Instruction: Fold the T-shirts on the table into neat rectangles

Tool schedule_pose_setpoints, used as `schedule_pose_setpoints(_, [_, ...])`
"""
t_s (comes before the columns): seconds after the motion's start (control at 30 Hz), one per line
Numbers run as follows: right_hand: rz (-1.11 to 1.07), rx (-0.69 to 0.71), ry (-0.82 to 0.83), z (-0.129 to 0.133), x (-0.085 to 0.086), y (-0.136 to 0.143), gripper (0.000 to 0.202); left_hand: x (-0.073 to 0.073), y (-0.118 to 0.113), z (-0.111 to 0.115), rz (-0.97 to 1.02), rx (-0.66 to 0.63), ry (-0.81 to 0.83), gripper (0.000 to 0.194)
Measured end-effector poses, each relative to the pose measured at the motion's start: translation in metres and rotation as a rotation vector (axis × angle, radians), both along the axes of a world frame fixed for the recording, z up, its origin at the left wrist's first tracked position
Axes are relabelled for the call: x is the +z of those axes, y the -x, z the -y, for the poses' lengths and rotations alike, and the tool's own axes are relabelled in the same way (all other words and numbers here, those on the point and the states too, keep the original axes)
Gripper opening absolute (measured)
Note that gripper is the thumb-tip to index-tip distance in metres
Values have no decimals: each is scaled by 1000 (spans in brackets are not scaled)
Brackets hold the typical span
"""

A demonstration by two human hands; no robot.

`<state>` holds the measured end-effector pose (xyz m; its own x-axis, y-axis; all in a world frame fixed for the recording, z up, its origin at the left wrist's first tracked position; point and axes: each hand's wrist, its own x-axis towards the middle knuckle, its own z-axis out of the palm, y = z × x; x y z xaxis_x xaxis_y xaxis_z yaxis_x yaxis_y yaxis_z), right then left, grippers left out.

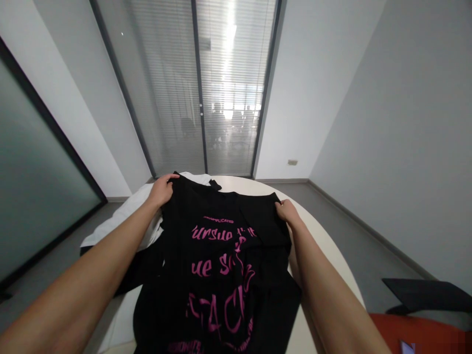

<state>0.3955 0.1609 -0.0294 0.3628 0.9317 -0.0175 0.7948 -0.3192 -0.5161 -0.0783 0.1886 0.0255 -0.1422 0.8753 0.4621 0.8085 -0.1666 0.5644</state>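
A black fabric T-shirt with pink lettering [217, 250] is held up by its shoulders over the round, cream-coloured worktop [334, 253], its lower part hanging toward the camera. One shoulder is pinched in the closed grip of the left hand [161, 191], the other in that of the right hand [288, 212]. The print is broken by creases. The shirt is apparently being spread; for any further move, even tension between both grips seems called for. White fabric [127, 211] is seen beside the left forearm.
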Motion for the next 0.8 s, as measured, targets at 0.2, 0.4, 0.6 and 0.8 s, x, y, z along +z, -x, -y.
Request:
schedule_pose_setpoints(0.2, [-155,36,77,9,2,0,30,-9,16,-15,-128,-15,101,47])
schedule_pose_setpoints(0.4, [-133,31,39,10,3,-1,31,-21,7,-11,-171,-86,91,65])
schedule_pose_setpoints(0.6, [-5,-33,-100,-7,13,-10,45,-17,4,-15,-159,-75,70,66])
schedule_pose_setpoints(0.8, [-10,56,-110,-19,19,-11,53,-13,-4,-20,-142,-2,33,69])
